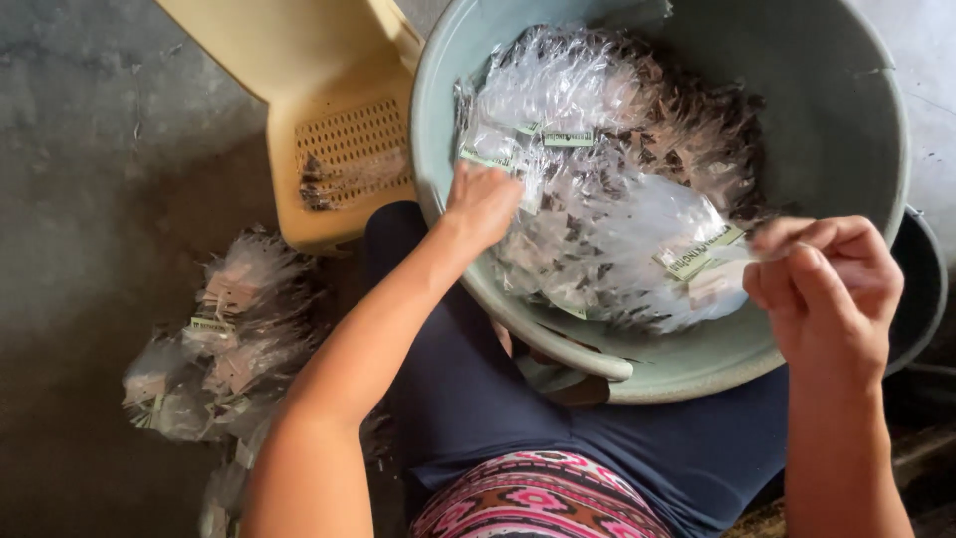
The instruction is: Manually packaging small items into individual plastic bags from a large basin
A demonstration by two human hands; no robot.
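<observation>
A large pale green plastic basin [846, 120] rests on my lap, filled with several clear plastic packets [607, 169] of dark dried pieces, each with a small paper label. My left hand [481, 204] reaches over the basin's near rim and closes on a clear packet among the pile. My right hand [827, 289] is raised over the basin's right side, fingers pinched on the edge of another clear packet [687, 259] with a pale label.
A heap of filled packets [224, 339] lies on the concrete floor to my left. A yellow plastic scoop-like container [329, 130] with a perforated bottom sits beyond my knee. A dark bucket rim [926, 289] shows behind the basin at right.
</observation>
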